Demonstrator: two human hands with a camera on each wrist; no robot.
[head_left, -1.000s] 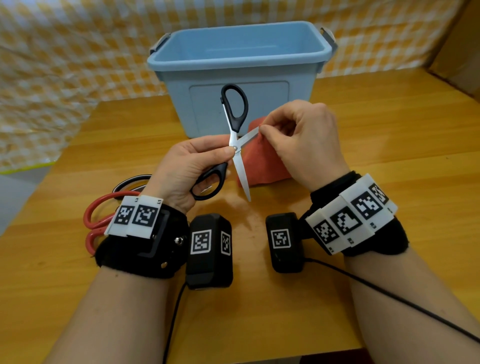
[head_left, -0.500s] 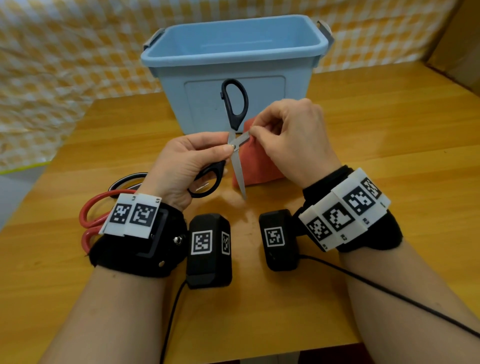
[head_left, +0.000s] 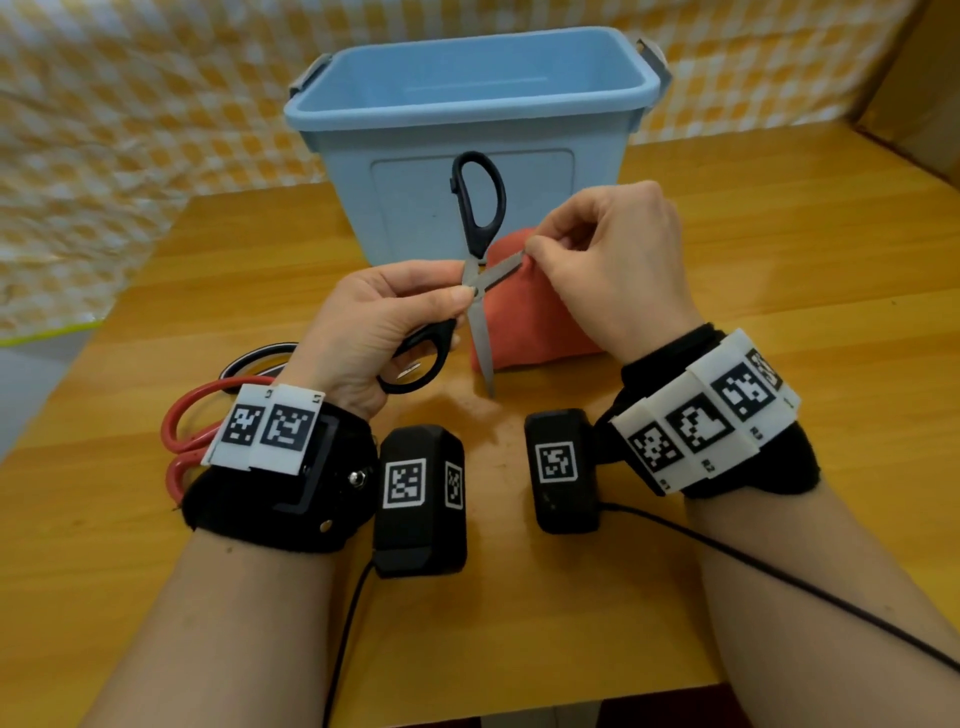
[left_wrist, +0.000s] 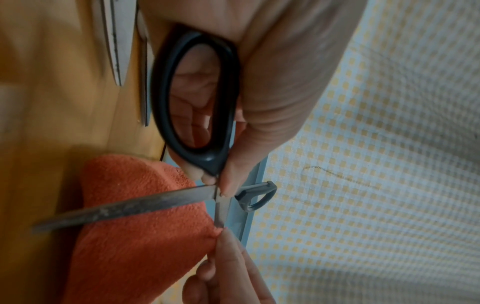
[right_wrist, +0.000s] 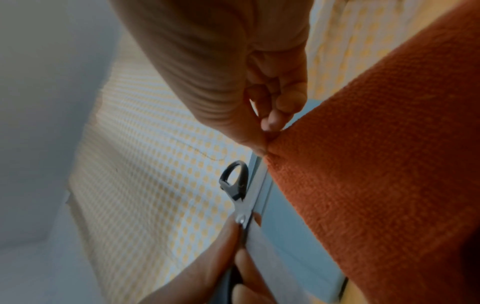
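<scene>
Black-handled steel scissors (head_left: 474, 244) are held in the air above the wooden surface (head_left: 779, 270), just in front of the pale blue plastic storage bin (head_left: 405, 218); the blades are spread wide, one handle loop standing upright against the bin's front wall, one blade pointing down towards the surface, its tip close above it.

Left hand (head_left: 374, 332): grip clenched round the lower handle loop; the thumb tip presses on the pivot; the left wrist view shows fingers curled behind the loop.

Right hand (head_left: 613, 270): thumb and forefinger pinch a corner of the orange-red terry cloth (head_left: 535, 327) at the tip of the other blade, which slants up to the right; the remaining fingers are curled in; whether cloth lies on both faces of the tip, cannot tell.

The rest of the cloth hangs down from the pinch to a heap on the surface, below the right hand and touching or just beside the bin's base.

Red-handled scissors (head_left: 179, 415) lie flat on the surface at far left, partly hidden by the left wrist; a dark loop with a pale rim (head_left: 249, 358) shows just behind them.

Yellow-and-white checked fabric (head_left: 130, 130) hangs as backdrop behind the bin; both wrists carry black bands with printed marker tags.
</scene>
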